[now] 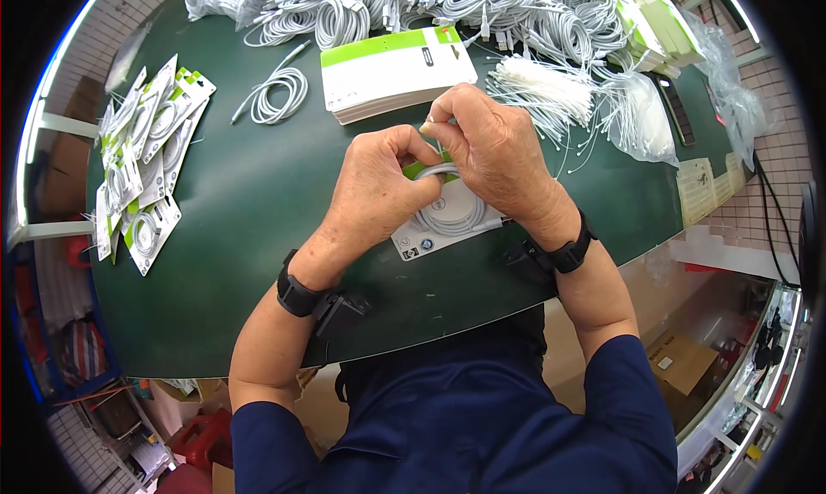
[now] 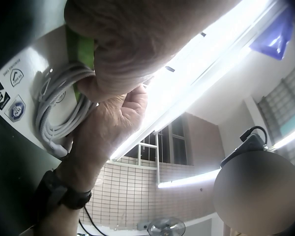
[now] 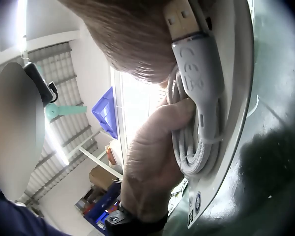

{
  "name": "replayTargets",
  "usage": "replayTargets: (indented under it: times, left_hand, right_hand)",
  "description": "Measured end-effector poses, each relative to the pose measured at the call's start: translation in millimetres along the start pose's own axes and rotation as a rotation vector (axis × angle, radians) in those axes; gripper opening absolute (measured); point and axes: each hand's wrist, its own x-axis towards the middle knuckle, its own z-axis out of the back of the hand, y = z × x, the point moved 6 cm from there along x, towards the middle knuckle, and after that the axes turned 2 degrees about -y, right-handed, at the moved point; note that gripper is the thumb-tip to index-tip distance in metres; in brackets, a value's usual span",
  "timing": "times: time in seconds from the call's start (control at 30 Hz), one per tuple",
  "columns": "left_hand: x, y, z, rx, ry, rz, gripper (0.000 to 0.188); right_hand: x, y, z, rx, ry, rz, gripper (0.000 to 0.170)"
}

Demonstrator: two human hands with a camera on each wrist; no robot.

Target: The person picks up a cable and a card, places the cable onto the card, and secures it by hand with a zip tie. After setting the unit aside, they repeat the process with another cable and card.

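In the head view, a coiled light grey USB cable [image 1: 454,228] lies against a white and green backing card [image 1: 411,246] near the table's front edge. My left hand [image 1: 368,184] grips the coil and the card's upper part, its thumb across the cable. Just above the coil, my right hand [image 1: 509,157] pinches the end of a thin white cable tie between thumb and index finger; most of the tie is hidden by the hands. The right wrist view shows the cable's USB plug [image 3: 199,73] close up, along the card's edge.
A stack of backing cards [image 1: 396,68] stands beyond the hands, with a loose coiled cable [image 1: 280,95] to its left. Carded cables [image 1: 153,154] are heaped at left. White cable ties [image 1: 538,89] and a large cable pile [image 1: 551,21] lie behind. A phone [image 1: 676,111] is at right.
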Motion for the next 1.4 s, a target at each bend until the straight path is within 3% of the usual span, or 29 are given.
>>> replayTargets:
  times: [0.2, 0.4, 0.5, 0.8, 0.9, 1.0, 1.2, 1.4]
  left_hand:
    - [0, -3, 4, -0.001, -0.003, -0.006, 0.018]
    - [0, -8, 8, -0.136, -0.088, -0.032, 0.02]
    - [0, -8, 10, -0.197, -0.083, -0.032, 0.021]
    - [1, -13, 16, -0.08, -0.006, -0.068, 0.02]
    - [1, -14, 17, -0.062, -0.013, -0.077, 0.021]
    - [0, -15, 18, -0.057, -0.013, -0.066, 0.022]
    - [-1, -20, 21, -0.084, 0.005, -0.054, 0.025]
    - [-5, -35, 30, -0.068, -0.006, -0.055, 0.027]
  right_hand:
    - [-1, -4, 3, 0.214, -0.017, -0.07, 0.01]
    - [6, 10, 20, 0.052, -0.001, 0.126, 0.015]
    - [6, 15, 26, 0.119, 0.036, 0.066, 0.018]
    - [-1, 17, 23, 0.52, 0.407, -0.118, 0.015]
    - [-3, 15, 25, 0.575, 0.417, -0.088, 0.016]
    - [-5, 15, 30, 0.671, 0.513, -0.287, 0.016]
    - [-3, 21, 34, 0.658, 0.4, -0.298, 0.017]
    - [5, 31, 45, 0.335, 0.118, -0.027, 0.027]
